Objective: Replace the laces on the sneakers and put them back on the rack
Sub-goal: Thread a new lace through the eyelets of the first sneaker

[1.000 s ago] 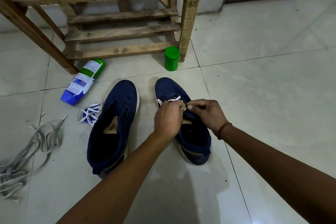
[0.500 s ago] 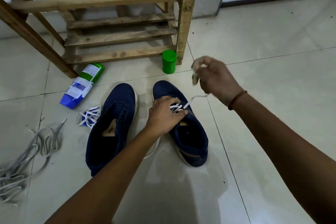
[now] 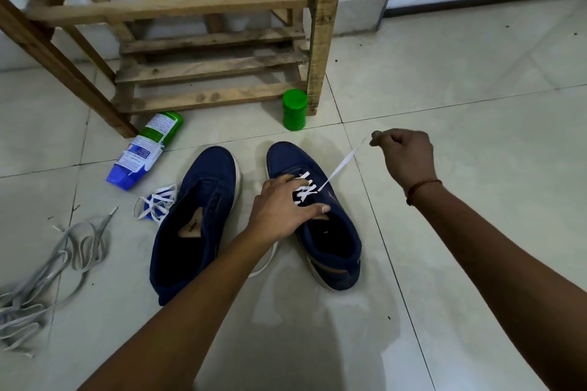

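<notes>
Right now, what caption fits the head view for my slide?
Left hand steadies the half-laced blue sneaker while the right hand holds the white lace taut.

Left forearm [image 3: 190,295] bare, right forearm [image 3: 495,251] bare too, and there at the right hand's [image 3: 408,157] wrist sits a thin reddish-brown thread bracelet [image 3: 424,186].

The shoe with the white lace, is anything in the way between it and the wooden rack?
Yes, one small thing. A green jar stands on the floor between the toe of that shoe and the rack, right beside its front leg. Lifting the shoe over the jar should clear it.
</notes>
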